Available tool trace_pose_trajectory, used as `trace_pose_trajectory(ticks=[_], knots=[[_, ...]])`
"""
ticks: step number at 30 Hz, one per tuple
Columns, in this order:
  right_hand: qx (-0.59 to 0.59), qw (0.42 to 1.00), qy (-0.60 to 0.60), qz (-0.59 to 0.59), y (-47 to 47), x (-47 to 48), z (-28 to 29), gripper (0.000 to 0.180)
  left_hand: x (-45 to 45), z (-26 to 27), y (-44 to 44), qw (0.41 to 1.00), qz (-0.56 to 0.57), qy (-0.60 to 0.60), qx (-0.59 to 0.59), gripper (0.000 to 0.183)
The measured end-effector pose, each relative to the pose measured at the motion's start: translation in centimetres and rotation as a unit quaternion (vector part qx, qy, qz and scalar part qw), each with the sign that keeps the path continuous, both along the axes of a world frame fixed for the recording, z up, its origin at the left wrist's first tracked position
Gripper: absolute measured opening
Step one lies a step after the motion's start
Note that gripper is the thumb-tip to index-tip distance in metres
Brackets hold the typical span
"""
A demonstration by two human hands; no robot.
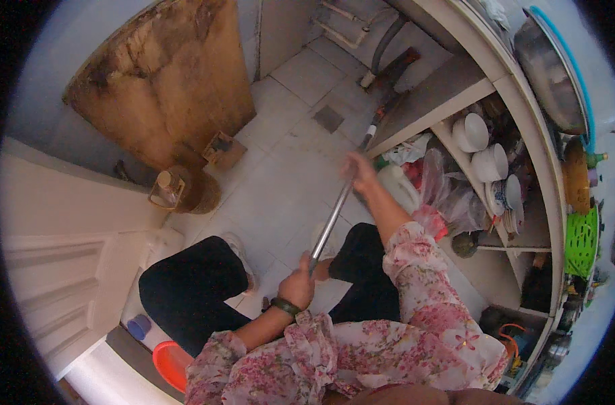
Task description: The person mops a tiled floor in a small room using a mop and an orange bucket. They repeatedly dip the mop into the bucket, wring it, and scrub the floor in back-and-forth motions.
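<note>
A long metal pole (333, 220), likely a mop or broom handle, slants away from me over the tiled floor. My left hand (295, 289), with a dark band at its wrist, is closed around the near end. Further up, my right hand (358, 173) grips the shaft close to the cabinet's front edge. The far part of the pole runs under the counter, into a dark area beside a grey drain hose (387, 44). What sits at that far end is too dim to make out.
An open cabinet on the right holds stacked white bowls (489, 162), plastic bags (456, 202) and a white jug (399, 185). At left are a stained wooden board (170, 86), a large bottle (198, 195) and a small box (224, 150). A red basin (171, 364) lies behind my left knee.
</note>
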State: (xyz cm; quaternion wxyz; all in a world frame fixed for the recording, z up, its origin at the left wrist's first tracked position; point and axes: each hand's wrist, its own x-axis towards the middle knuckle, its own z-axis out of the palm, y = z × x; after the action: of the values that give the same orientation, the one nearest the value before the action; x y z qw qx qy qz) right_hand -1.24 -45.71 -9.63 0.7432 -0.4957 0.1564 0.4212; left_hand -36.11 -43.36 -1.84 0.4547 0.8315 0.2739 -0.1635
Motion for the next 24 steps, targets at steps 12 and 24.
trace_pose_trajectory(ticks=[12, 24], knots=[[-0.012, 0.998, -0.053, 0.042, 3.5, 1.1, -9.7, 0.013, 2.6, -14.3, 4.2, 0.992, 0.072, 0.099, 0.039, 0.030], [-0.188, 0.981, 0.004, 0.036, 2.9, 1.4, -19.3, 0.010, 2.3, -24.1, 5.1, 0.992, 0.002, 0.065, -0.103, 0.041]])
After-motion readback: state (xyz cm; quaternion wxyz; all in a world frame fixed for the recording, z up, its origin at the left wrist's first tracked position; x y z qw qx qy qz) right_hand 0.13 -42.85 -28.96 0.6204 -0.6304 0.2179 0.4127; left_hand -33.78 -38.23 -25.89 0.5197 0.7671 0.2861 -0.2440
